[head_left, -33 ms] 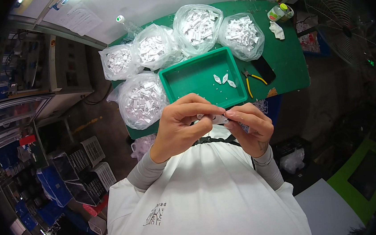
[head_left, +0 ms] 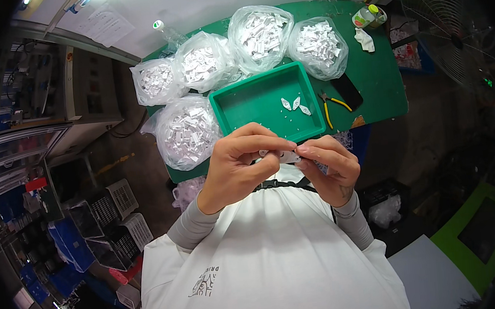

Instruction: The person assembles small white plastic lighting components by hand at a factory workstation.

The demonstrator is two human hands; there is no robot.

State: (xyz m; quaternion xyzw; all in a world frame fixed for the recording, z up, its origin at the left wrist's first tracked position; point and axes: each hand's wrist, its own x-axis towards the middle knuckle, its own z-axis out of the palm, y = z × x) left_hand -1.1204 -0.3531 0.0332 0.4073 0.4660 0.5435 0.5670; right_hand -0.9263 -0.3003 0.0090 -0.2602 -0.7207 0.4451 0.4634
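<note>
Just in front of my body, a small white plastic part (head_left: 288,156) is pinched between my two hands. My left hand (head_left: 245,162) grips its left end with thumb and forefinger, hiding much of it. The fingertips of my right hand (head_left: 331,163) close on its right end; whether they hold a further tiny piece I cannot make out. Beyond the hands, a green tray (head_left: 217,106) stands on the table. Inside it lie a few similar white diamond-shaped parts (head_left: 296,103) and several tiny white bits.
Clear bags of white parts (head_left: 189,131) crowd the tray's left and far sides, including another bag (head_left: 260,32). Right of the tray are yellow-handled cutters (head_left: 327,112), a black phone (head_left: 347,91), crumpled tissue (head_left: 364,40) and bottles (head_left: 366,16). A fan (head_left: 455,39) stands beyond the table's right edge.
</note>
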